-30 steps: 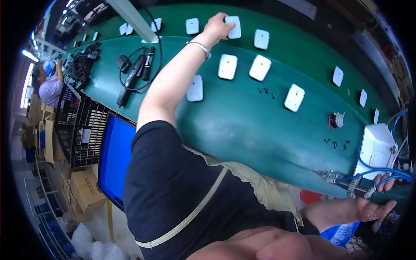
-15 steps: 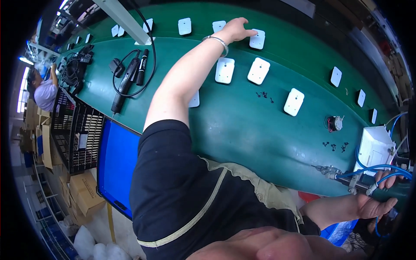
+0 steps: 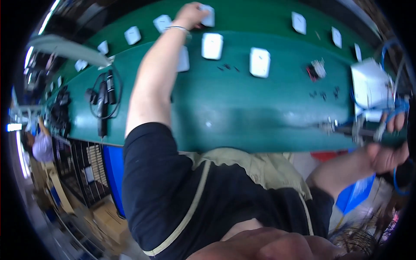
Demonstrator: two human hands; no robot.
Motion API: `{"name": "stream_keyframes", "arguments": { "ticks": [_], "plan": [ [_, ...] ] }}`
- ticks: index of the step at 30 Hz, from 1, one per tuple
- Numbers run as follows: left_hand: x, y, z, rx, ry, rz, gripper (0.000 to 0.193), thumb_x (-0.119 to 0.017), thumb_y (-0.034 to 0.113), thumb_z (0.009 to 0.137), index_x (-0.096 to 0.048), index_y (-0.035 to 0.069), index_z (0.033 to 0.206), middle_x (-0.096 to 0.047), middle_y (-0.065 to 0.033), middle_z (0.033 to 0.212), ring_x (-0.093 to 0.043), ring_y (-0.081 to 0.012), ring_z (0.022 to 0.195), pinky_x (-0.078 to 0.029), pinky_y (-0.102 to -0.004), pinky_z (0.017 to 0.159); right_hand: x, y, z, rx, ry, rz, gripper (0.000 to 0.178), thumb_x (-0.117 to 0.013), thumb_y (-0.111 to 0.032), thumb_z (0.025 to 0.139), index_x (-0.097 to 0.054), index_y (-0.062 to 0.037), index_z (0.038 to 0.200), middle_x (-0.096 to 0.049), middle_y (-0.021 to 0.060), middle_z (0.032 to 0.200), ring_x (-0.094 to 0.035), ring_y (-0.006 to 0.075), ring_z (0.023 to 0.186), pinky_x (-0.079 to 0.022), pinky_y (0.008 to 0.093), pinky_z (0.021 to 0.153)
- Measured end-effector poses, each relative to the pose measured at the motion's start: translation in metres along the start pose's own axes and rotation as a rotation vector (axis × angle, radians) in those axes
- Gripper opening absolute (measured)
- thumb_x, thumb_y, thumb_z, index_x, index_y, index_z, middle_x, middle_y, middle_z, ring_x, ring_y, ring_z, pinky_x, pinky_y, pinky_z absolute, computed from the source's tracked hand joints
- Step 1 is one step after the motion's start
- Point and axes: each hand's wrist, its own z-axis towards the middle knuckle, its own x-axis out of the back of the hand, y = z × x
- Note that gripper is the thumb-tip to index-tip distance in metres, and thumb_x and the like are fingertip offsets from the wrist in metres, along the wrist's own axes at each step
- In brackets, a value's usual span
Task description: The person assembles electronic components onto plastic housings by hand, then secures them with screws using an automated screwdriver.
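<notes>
Stretched out to the far side, my left hand (image 3: 190,16) is closed at the left edge of a white rounded plate (image 3: 209,16) on the far green strip. Motion blur softens its fingers. On the near green table, a second white plate (image 3: 212,46) and a third white plate (image 3: 260,63) lie flat. Another white plate (image 3: 183,60) is partly behind my left forearm. Over at the right edge, my right hand (image 3: 388,157) is wrapped round the dark body of a power screwdriver (image 3: 331,125), its bit pointing left. The grip is partly in shadow.
Small black screws (image 3: 228,67) and a small motor-like part with red wires (image 3: 316,70) lie on the table. A white box-like holder (image 3: 372,86) with blue hoses stands right. Left are a corded black tool (image 3: 102,108), a black crate (image 3: 89,169) and a co-worker (image 3: 42,147).
My left hand has gone from spread fingers above the white plate to gripping its edge. The whole view has shifted and turned. My right hand stays at the screwdriver.
</notes>
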Motion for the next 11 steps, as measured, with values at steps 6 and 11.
{"name": "stream_keyframes", "arguments": {
  "ticks": [6,11],
  "plan": [
    [-0.013,0.085,-0.118,-0.265,-0.122,-0.610,0.023,-0.054,0.015,0.083,-0.056,0.001,0.102,-0.062,-0.0068,0.083,-0.062,-0.0164,0.070,-0.052,-0.0272,0.061,-0.036,0.012,0.001,-0.194,-0.518,0.406,0.027,-0.055,-0.035,0.084,-0.055,-0.0090,0.091,-0.064,0.0064,0.066,-0.059,0.0105,0.044,-0.052,0.0218,0.034],
    [-0.108,0.097,-0.224,-0.112,-0.687,-0.642,0.035,-0.069,0.025,0.074,-0.061,0.007,0.103,-0.061,-0.0031,0.080,-0.058,-0.0084,0.059,-0.048,-0.0208,0.047,-0.030,0.012,-0.002,-0.247,-0.456,0.475,0.029,-0.056,-0.037,0.083,-0.054,-0.0102,0.093,-0.064,0.0064,0.066,-0.062,0.0141,0.048,-0.052,0.0214,0.035]
  ]
}}
